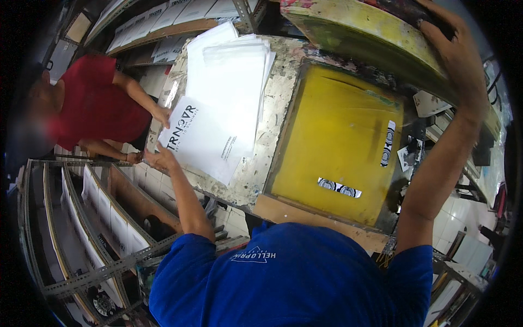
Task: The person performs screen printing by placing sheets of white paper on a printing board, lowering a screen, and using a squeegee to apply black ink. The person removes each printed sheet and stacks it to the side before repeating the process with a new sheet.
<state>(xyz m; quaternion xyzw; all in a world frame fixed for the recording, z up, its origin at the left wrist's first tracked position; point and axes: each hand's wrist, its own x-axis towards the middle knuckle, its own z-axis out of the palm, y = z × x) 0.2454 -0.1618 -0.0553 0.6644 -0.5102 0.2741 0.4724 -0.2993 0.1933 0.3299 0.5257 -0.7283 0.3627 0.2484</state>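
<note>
My left hand is at the near-left edge of a printed white sheet, its thumb against the sheet and its fingers partly hidden. The sheet lies over a stack of plain white sheets on the paint-stained table. Across from it, a co-worker in a red shirt has one hand on the same sheet. My right hand, raised at the far right, grips the edge of a tilted-up screen-printing frame. Below that frame is a yellow printing bed with two black-and-white patterned strips.
Metal racks with wooden shelves hold white printed sheets at the lower left. Another shelf of printed stacks stands behind the table. A wooden strip runs along the bed's near edge. Clutter and a grey panel lie at the right.
</note>
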